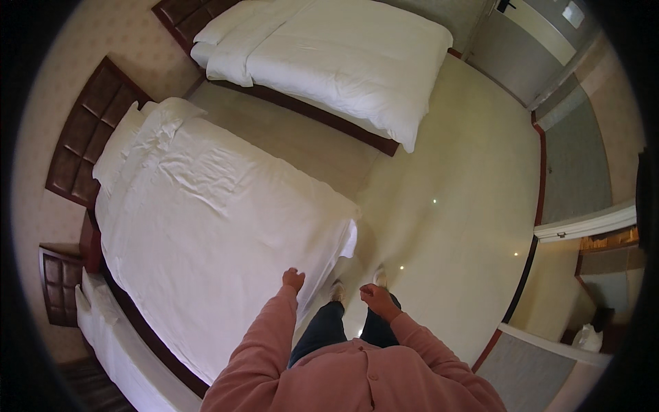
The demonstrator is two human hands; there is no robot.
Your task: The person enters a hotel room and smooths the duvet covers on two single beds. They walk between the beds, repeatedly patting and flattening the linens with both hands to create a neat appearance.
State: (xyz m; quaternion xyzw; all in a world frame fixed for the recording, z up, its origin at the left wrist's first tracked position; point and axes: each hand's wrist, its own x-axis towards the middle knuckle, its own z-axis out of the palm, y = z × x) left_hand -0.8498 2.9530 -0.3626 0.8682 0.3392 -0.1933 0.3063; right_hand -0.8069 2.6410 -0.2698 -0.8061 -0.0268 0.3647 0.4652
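My left hand (pixel 293 279), its fingers curled in and no object visible in it, hangs over the near edge of a bed's white duvet (pixel 226 242). I cannot tell whether it touches the cloth. My right hand (pixel 380 301) is also curled, with nothing seen in it, above the floor in front of my right leg. Creases run across the duvet, mostly toward the head end. A bunched white fold (pixel 167 121) lies there beside a white pillow (pixel 116 149) against the brown padded headboard (pixel 95 131).
A second white-covered bed (pixel 340 56) stands beyond a floor gap. Part of a third bed (pixel 118 340) shows at lower left. Glossy pale floor (pixel 463 170) stretches right toward a grey door (pixel 520 56) and an opening with a white frame (pixel 587 224). A white bag (pixel 588 338) sits at far right.
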